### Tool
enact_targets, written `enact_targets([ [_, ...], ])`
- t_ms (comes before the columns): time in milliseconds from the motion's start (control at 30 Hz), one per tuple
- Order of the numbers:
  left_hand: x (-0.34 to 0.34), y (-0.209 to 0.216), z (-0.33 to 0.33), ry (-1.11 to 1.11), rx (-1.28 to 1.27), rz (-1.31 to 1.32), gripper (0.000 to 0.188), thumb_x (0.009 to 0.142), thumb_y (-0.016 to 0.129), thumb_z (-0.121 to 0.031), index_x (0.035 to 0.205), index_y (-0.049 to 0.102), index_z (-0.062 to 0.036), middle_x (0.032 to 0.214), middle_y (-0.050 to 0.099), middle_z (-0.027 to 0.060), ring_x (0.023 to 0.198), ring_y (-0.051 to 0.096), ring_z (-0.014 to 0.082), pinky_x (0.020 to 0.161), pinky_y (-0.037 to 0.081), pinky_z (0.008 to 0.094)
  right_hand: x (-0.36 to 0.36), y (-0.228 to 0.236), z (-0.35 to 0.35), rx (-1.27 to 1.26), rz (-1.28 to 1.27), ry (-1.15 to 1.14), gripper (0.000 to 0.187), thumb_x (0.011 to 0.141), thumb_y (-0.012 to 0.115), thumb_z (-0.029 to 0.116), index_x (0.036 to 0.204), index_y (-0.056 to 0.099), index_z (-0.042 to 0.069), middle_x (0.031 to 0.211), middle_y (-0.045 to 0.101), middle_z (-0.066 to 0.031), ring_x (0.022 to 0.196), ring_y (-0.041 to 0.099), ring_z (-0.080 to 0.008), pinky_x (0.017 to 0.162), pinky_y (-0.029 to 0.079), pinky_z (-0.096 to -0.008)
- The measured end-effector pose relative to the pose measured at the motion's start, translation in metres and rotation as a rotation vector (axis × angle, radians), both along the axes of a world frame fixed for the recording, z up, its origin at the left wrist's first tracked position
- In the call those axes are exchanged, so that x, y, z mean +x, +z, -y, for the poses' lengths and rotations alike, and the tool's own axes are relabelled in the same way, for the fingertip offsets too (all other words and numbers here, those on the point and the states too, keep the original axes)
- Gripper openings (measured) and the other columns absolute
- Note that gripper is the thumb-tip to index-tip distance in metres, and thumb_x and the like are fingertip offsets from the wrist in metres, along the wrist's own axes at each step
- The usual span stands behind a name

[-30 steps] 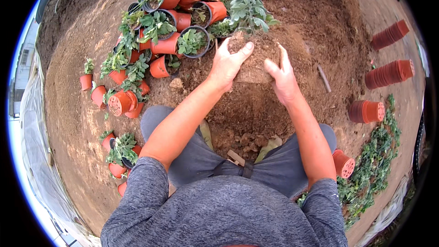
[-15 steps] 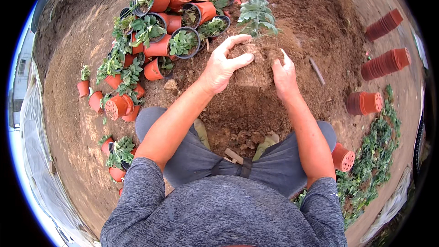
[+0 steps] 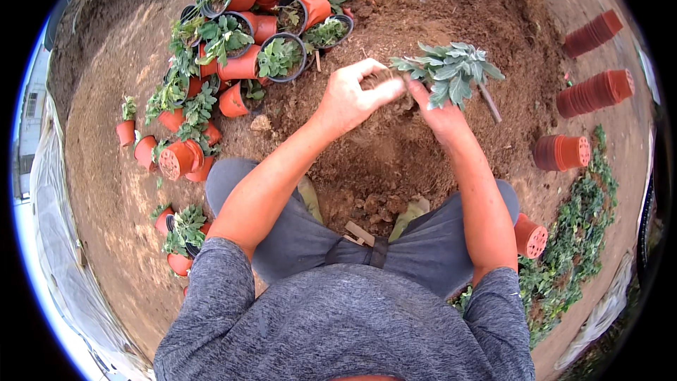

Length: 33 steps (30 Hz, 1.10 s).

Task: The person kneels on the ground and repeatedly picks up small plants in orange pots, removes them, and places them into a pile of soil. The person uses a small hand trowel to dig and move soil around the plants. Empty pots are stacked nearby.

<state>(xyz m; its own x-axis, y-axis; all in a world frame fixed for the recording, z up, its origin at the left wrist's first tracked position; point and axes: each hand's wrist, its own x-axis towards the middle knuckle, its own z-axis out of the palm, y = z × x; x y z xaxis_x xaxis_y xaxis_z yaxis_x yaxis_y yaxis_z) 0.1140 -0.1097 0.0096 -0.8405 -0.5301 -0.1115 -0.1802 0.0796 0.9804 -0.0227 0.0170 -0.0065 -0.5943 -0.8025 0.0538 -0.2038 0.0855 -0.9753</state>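
A leafy green seedling [image 3: 458, 74] leans over to the right above the soil heap. My right hand [image 3: 441, 114] is closed around the base of its stem, and the leaves cover part of the fingers. My left hand [image 3: 349, 99] curls its thumb and fingers about the brown, soil-covered roots [image 3: 377, 80], its thumb tip touching the right hand. The roots are blurred and partly hidden by the fingers. Beneath both hands lies loose brown soil [image 3: 395, 141].
Several orange pots with plants [image 3: 240, 63] lie tipped over at the left. Stacks of empty pots [image 3: 596, 94] lie at the right, above a strip of loose green plants [image 3: 571, 254]. A short stick [image 3: 489, 104] rests on the soil beside the seedling.
The seedling has tipped from upright to leaning right. Its soil clump looks much smaller. My right hand has moved left and closed on the stem base, against my left hand.
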Motion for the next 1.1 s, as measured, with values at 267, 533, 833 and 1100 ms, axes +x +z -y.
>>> enact_targets([
  [267,-0.002,-0.015,0.022,0.101,0.101,-0.142,0.054,0.087,0.069,-0.035,0.124,0.056,0.0012,0.113,0.061,0.0116,0.101,0.056,0.0177,0.089,0.045,0.0310,-0.037,-0.002,-0.012,-0.203,0.718,-0.056,0.035,0.095,0.059,0.041,0.102,0.060,0.007,0.090,0.064,-0.0062,0.071,0.060,-0.0140,0.060,0.050,-0.0303],
  [533,-0.010,-0.015,-0.003,-0.259,0.523,-0.194,0.066,0.077,0.077,-0.018,0.134,0.048,-0.0003,0.121,0.059,0.0104,0.115,0.055,0.0226,0.100,0.043,0.0352,-0.015,-0.006,-0.006,-0.111,0.731,-0.002,0.036,0.091,0.067,0.030,0.116,0.057,0.006,0.107,0.064,-0.0072,0.087,0.064,-0.0185,0.067,0.053,-0.0327],
  [833,-0.017,-0.029,0.004,-0.073,-0.580,-0.043,0.050,0.070,0.071,-0.024,0.113,0.058,-0.0002,0.103,0.060,0.0193,0.100,0.059,0.0361,0.087,0.048,0.0427,-0.036,0.007,-0.015,-0.098,0.418,-0.187,0.027,0.092,0.066,0.020,0.114,0.058,0.007,0.103,0.066,-0.0066,0.078,0.064,-0.0171,0.061,0.051,-0.0305],
  [1100,-0.004,-0.049,0.008,0.070,-0.704,0.038,0.034,0.073,0.064,-0.012,0.106,0.061,-0.0032,0.099,0.059,0.0177,0.096,0.059,0.0380,0.084,0.049,0.0440,-0.062,0.010,-0.024,-0.296,0.501,-0.217,0.025,0.090,0.068,0.022,0.107,0.061,0.006,0.096,0.068,-0.0073,0.078,0.066,-0.0165,0.059,0.051,-0.0265],
])
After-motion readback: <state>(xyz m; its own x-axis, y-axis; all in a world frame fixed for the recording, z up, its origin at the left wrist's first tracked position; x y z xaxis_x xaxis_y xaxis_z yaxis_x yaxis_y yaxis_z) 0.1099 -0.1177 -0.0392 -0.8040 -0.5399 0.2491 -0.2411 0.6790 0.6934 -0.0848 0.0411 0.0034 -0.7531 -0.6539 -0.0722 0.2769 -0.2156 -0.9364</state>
